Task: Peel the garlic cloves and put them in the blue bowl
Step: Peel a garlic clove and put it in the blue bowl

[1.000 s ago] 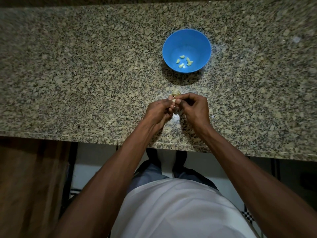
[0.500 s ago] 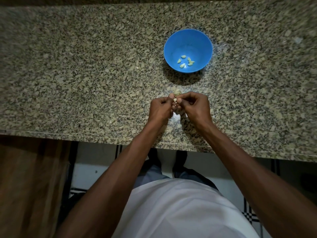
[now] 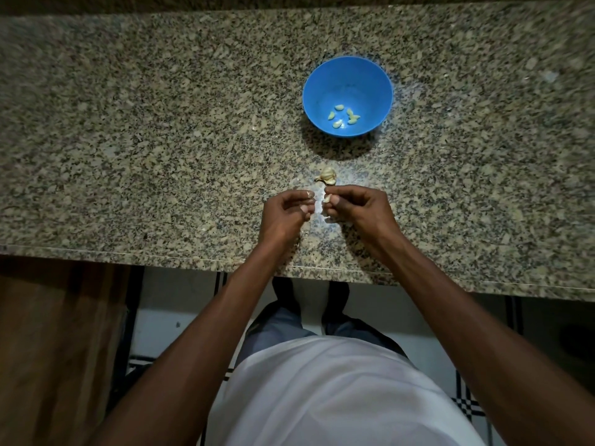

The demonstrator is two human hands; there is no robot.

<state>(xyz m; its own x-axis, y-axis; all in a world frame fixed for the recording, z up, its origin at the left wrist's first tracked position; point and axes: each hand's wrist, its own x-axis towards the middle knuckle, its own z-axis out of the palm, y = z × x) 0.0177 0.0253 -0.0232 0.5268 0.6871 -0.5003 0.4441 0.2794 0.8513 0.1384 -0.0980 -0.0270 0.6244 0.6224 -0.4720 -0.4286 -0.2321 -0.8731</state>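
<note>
The blue bowl [image 3: 317, 82] stands on the granite counter beyond my hands, with several peeled garlic cloves [image 3: 343, 116] lying in its bottom. A partly broken garlic bulb [image 3: 326, 177] rests on the counter between the bowl and my hands. My right hand [image 3: 362, 209] pinches a single garlic clove [image 3: 327, 198] between thumb and fingertips. A small gap to its left, my left hand [image 3: 283, 215] has its fingers curled, and its fingertips seem to pinch a thin pale strip of garlic skin [image 3: 309, 193].
Loose bits of papery skin [image 3: 325, 218] lie on the counter [image 3: 161, 140] under my hands. The counter's front edge [image 3: 128, 252] runs just below my wrists, with a tiled floor and my feet below it. A wooden surface shows at the lower left.
My hands were pressed together around the clove. They have now pulled apart, the left moving left, and the bulb behind them shows fully.
</note>
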